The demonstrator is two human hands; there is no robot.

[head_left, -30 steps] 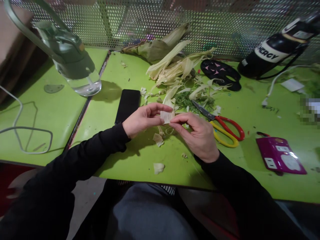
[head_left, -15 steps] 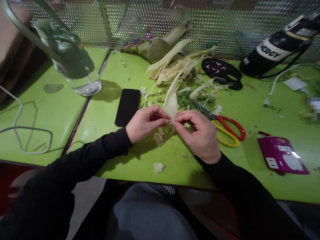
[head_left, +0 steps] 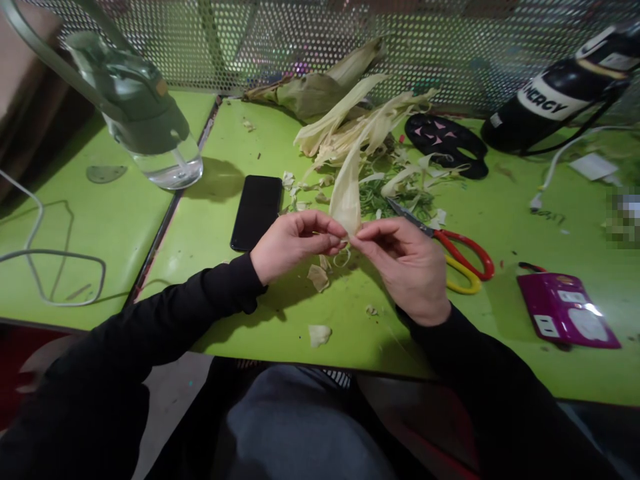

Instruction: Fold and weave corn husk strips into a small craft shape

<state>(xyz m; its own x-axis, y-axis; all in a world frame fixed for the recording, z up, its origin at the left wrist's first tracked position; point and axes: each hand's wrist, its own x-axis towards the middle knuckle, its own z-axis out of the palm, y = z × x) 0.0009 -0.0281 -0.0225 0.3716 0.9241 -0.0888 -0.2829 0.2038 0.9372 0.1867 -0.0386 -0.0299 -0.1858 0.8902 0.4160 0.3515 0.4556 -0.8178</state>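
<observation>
Bright green flat table (head_left: 280,333) bears small pale husk scraps (head_left: 319,335), seemingly work done; long yellowish dry husks (head_left: 327,130), far, seem unworked. At centre, left hand (head_left: 293,243) and right hand (head_left: 413,267), nearly closed, pinch one cream pointed husk strip (head_left: 346,197) by its near end.

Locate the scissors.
In the head view, the scissors lie right of centre, partly hidden by the right hand, their blades beside the green strands.

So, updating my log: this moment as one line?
left hand: at husk strip; right hand: pinching its lower end; scissors: on table
</observation>
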